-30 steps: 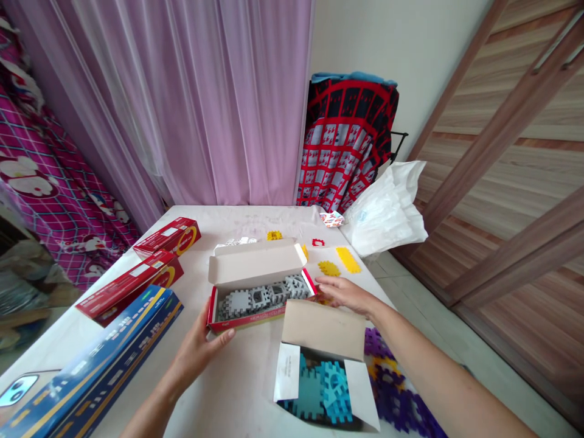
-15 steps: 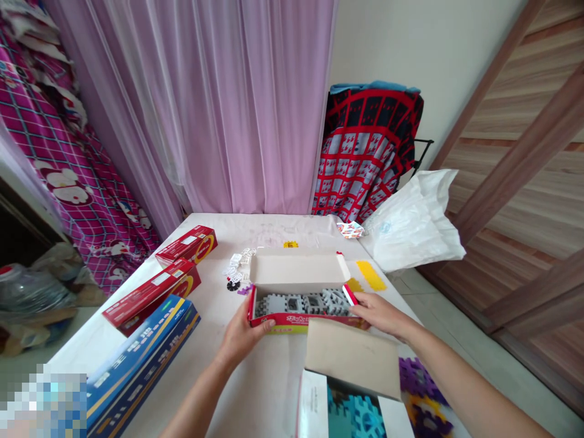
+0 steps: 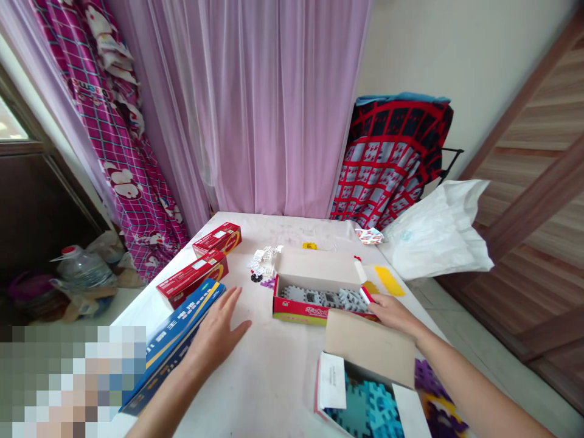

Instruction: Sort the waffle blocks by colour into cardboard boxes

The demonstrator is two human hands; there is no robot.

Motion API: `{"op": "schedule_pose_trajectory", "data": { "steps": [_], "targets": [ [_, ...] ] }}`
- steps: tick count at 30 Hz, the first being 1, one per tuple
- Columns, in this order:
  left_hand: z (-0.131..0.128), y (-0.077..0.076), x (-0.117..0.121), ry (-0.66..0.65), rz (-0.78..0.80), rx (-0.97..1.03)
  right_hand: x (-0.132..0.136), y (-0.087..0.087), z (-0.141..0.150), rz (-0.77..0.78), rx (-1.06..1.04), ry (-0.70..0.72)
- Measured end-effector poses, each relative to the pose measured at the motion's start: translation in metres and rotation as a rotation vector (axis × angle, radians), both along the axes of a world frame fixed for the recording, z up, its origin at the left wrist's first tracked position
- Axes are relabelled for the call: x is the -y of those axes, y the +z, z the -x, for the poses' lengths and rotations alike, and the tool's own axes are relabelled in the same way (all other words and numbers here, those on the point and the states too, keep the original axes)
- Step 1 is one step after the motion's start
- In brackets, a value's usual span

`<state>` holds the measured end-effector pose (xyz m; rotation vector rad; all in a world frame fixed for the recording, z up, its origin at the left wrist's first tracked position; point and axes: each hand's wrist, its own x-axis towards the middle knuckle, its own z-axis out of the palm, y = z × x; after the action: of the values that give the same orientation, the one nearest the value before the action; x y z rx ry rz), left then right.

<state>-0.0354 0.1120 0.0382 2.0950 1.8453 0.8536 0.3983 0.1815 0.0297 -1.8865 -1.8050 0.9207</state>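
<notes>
My left hand [image 3: 218, 334] is open, fingers stretched, over the right side of a blue box [image 3: 182, 322]; whether it touches the box I cannot tell. My right hand [image 3: 387, 311] grips the right end of a red box [image 3: 296, 309], close to its raised side flap. That box stands with its lid up and holds grey interlocking toy pieces [image 3: 326, 297]. Nearer to me, a white box [image 3: 332, 382] with a raised flap holds turquoise interlocking pieces [image 3: 369, 401]. Purple and yellow pieces [image 3: 433, 389] lie beside it, partly behind my right forearm.
Two closed red boxes [image 3: 194, 277] lie on the table's left. Small white pieces [image 3: 264, 260], a black piece [image 3: 257, 278] and yellow pieces [image 3: 389, 280] lie around the open red box. A white plastic bag [image 3: 438, 234] stands at the right edge.
My left hand has let go of the red box's left end and moved left to the blue box, its fingers opening. My right hand stays at the right end. The view has shifted left.
</notes>
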Motion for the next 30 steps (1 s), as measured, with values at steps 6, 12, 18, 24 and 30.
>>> {"op": "schedule_pose_trajectory", "data": {
  "steps": [6,12,18,24,30],
  "targets": [
    [0.024,0.002,-0.003,0.037,0.018,-0.121,-0.009,0.009,0.025,0.004,-0.018,-0.006],
    [0.011,0.004,0.001,0.006,-0.103,-0.135,-0.008,0.012,0.026,0.011,-0.016,-0.102],
    [0.026,0.008,0.008,-0.014,-0.063,-0.091,-0.005,0.013,0.031,0.016,-0.045,-0.135],
    [-0.015,0.011,0.022,-0.14,0.037,0.056,-0.008,0.014,0.036,0.013,-0.073,-0.158],
    [-0.107,0.026,0.043,-0.48,0.036,0.126,0.005,0.028,0.037,0.081,-0.222,-0.134]
  ]
}}
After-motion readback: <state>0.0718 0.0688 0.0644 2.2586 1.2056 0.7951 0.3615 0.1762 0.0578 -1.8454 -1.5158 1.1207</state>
